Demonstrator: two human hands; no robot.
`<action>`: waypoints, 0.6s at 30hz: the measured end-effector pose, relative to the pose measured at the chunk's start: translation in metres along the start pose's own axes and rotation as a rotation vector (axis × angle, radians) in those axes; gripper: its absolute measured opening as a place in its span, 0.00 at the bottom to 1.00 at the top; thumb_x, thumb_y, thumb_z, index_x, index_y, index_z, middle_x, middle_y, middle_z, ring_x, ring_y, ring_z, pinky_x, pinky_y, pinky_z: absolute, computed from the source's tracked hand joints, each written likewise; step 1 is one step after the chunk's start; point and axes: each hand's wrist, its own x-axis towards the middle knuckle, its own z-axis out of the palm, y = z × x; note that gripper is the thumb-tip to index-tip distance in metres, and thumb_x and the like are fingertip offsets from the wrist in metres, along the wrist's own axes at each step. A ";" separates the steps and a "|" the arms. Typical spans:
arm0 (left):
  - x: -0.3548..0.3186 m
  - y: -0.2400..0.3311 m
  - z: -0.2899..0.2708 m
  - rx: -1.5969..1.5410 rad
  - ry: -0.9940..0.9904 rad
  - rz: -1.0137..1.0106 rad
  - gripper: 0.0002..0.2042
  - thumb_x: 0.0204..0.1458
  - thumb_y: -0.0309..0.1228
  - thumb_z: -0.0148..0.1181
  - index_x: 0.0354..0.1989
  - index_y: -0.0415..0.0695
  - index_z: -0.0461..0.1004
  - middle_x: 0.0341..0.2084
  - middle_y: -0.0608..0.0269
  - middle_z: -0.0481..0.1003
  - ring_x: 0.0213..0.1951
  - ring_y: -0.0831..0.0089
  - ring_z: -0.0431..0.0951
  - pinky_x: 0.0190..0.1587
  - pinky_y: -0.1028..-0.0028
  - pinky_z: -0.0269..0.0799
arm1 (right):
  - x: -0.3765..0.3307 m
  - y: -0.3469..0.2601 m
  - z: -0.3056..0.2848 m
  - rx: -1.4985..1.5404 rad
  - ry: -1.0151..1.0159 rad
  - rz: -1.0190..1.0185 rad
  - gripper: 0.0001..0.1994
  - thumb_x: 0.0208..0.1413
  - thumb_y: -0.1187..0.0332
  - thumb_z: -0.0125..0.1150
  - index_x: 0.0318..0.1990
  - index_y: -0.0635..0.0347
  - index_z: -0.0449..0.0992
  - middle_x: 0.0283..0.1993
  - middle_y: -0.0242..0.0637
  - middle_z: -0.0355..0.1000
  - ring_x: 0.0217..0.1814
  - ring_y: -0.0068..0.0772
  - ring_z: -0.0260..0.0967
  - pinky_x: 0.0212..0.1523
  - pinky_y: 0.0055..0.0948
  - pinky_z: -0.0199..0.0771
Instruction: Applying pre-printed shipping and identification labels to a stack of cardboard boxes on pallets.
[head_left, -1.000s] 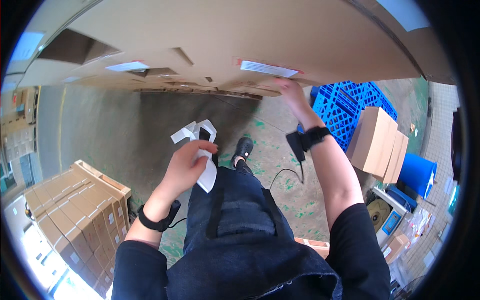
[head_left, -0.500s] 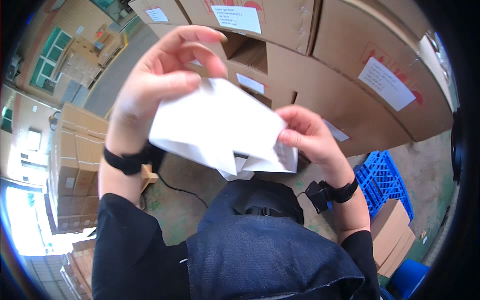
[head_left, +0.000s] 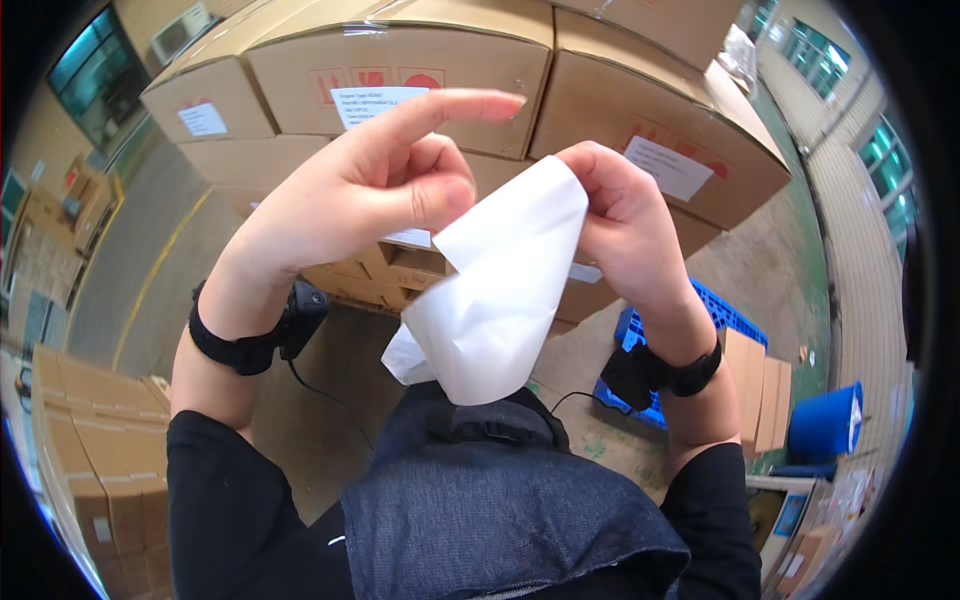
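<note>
A white, curled sheet of paper hangs in front of my chest. My right hand pinches its upper right corner between thumb and fingers. Just beyond the sheet's left edge is my left hand, its forefinger stretched out and apart from the thumb, the other fingers bent. I see nothing held in it. Behind both hands stand stacked brown cardboard boxes, and a white label on one is partly covered by my left hand. A smaller crumpled white piece shows below the sheet's left side.
A blue plastic pallet lies on the floor at the right, with flat cardboard pieces against it. Farther right is a blue bin. More stacked cartons stand at the lower left. Black straps with small devices circle both wrists.
The sheet has swung from lying broad between both hands to hanging from my right hand. My left hand has come away from its edge. The view has turned, bringing the box stack more into the centre.
</note>
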 end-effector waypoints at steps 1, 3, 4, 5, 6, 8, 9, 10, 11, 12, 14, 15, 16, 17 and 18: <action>0.002 -0.003 -0.003 -0.034 -0.018 0.031 0.30 0.50 0.44 0.53 0.59 0.42 0.56 0.31 0.64 0.71 0.34 0.79 0.70 0.41 0.78 0.64 | 0.000 0.001 0.003 0.006 0.025 -0.022 0.08 0.50 0.81 0.53 0.39 0.66 0.70 0.34 0.28 0.70 0.36 0.16 0.66 0.39 0.17 0.68; 0.008 -0.001 -0.001 -0.218 -0.043 0.015 0.28 0.53 0.43 0.50 0.59 0.41 0.55 0.29 0.65 0.70 0.33 0.79 0.70 0.40 0.78 0.65 | -0.001 0.000 0.010 -0.028 0.115 -0.018 0.08 0.49 0.81 0.51 0.37 0.65 0.71 0.32 0.28 0.70 0.35 0.16 0.67 0.37 0.18 0.68; 0.011 -0.003 -0.004 -0.119 -0.072 0.062 0.27 0.54 0.43 0.48 0.59 0.42 0.56 0.27 0.65 0.69 0.32 0.79 0.70 0.39 0.78 0.65 | 0.000 0.001 0.013 -0.139 0.153 -0.031 0.07 0.48 0.81 0.52 0.36 0.65 0.71 0.30 0.30 0.71 0.33 0.18 0.68 0.35 0.19 0.68; 0.010 -0.001 -0.006 -0.015 -0.087 0.107 0.25 0.55 0.43 0.46 0.59 0.43 0.56 0.26 0.66 0.69 0.32 0.80 0.70 0.39 0.79 0.65 | 0.003 0.001 0.017 -0.245 0.179 -0.047 0.07 0.48 0.80 0.52 0.35 0.64 0.72 0.29 0.32 0.71 0.32 0.21 0.69 0.33 0.20 0.68; 0.008 0.005 -0.002 0.207 -0.015 0.119 0.22 0.55 0.37 0.49 0.57 0.45 0.60 0.25 0.69 0.67 0.30 0.82 0.69 0.36 0.81 0.64 | 0.007 0.003 0.021 -0.407 0.224 -0.160 0.07 0.46 0.79 0.53 0.34 0.63 0.73 0.28 0.37 0.70 0.29 0.29 0.70 0.31 0.23 0.68; 0.008 0.008 -0.003 0.453 0.010 0.132 0.21 0.53 0.34 0.52 0.56 0.45 0.61 0.24 0.70 0.66 0.30 0.84 0.68 0.35 0.83 0.64 | 0.012 0.002 0.031 -0.471 0.219 -0.208 0.07 0.45 0.79 0.53 0.34 0.63 0.73 0.28 0.38 0.70 0.29 0.33 0.69 0.31 0.24 0.68; 0.007 0.008 -0.006 0.700 0.039 0.145 0.20 0.52 0.31 0.54 0.54 0.45 0.63 0.24 0.72 0.66 0.29 0.85 0.67 0.34 0.84 0.63 | 0.014 0.003 0.035 -0.535 0.210 -0.258 0.08 0.44 0.79 0.54 0.34 0.63 0.73 0.29 0.40 0.70 0.29 0.36 0.69 0.32 0.25 0.69; 0.006 0.003 -0.011 0.464 0.032 0.109 0.21 0.48 0.24 0.57 0.53 0.44 0.65 0.23 0.74 0.65 0.28 0.88 0.66 0.31 0.86 0.61 | 0.017 0.006 0.037 -0.459 0.195 -0.212 0.08 0.46 0.79 0.54 0.36 0.62 0.74 0.31 0.38 0.72 0.32 0.30 0.70 0.34 0.23 0.70; 0.002 -0.003 -0.018 0.469 0.042 0.101 0.21 0.48 0.24 0.57 0.53 0.44 0.65 0.23 0.74 0.65 0.28 0.88 0.66 0.31 0.86 0.61 | 0.018 0.009 0.042 -0.450 0.185 -0.217 0.08 0.46 0.79 0.54 0.36 0.62 0.74 0.31 0.38 0.72 0.32 0.30 0.70 0.34 0.23 0.70; -0.004 -0.008 -0.024 0.275 0.055 0.087 0.21 0.49 0.24 0.57 0.53 0.44 0.65 0.23 0.74 0.65 0.27 0.88 0.65 0.30 0.86 0.61 | 0.018 0.012 0.048 -0.215 0.156 -0.162 0.09 0.48 0.79 0.54 0.37 0.62 0.74 0.33 0.36 0.72 0.34 0.26 0.70 0.36 0.22 0.70; -0.016 -0.018 -0.040 0.043 0.078 0.088 0.19 0.50 0.24 0.54 0.53 0.43 0.65 0.24 0.73 0.67 0.28 0.87 0.67 0.30 0.85 0.63 | 0.018 0.020 0.058 0.078 0.092 -0.088 0.11 0.49 0.79 0.55 0.41 0.62 0.75 0.37 0.33 0.73 0.39 0.20 0.69 0.41 0.21 0.71; -0.023 -0.022 -0.043 0.045 0.090 0.081 0.19 0.50 0.24 0.54 0.53 0.43 0.65 0.24 0.73 0.67 0.28 0.87 0.67 0.30 0.85 0.63 | 0.018 0.023 0.063 0.085 0.080 -0.087 0.11 0.49 0.79 0.55 0.41 0.62 0.75 0.37 0.33 0.73 0.39 0.20 0.69 0.41 0.21 0.71; -0.029 -0.024 -0.044 -0.120 0.121 0.069 0.18 0.51 0.23 0.52 0.52 0.43 0.66 0.25 0.72 0.68 0.30 0.85 0.69 0.32 0.84 0.65 | 0.019 0.025 0.068 0.009 0.050 -0.114 0.11 0.49 0.80 0.56 0.41 0.64 0.74 0.40 0.35 0.72 0.42 0.22 0.69 0.43 0.21 0.70; -0.034 -0.025 -0.047 -0.283 0.154 0.059 0.17 0.51 0.23 0.51 0.51 0.42 0.66 0.27 0.70 0.70 0.32 0.84 0.71 0.35 0.83 0.67 | 0.023 0.028 0.073 -0.068 0.019 -0.145 0.11 0.49 0.80 0.57 0.41 0.67 0.73 0.42 0.37 0.71 0.44 0.23 0.68 0.44 0.21 0.69; -0.041 -0.028 -0.053 -0.361 0.132 0.015 0.14 0.51 0.23 0.51 0.48 0.41 0.68 0.31 0.67 0.72 0.36 0.80 0.73 0.38 0.80 0.70 | 0.026 0.032 0.077 -0.136 0.014 -0.219 0.11 0.48 0.82 0.57 0.41 0.67 0.73 0.40 0.38 0.72 0.42 0.25 0.69 0.44 0.22 0.70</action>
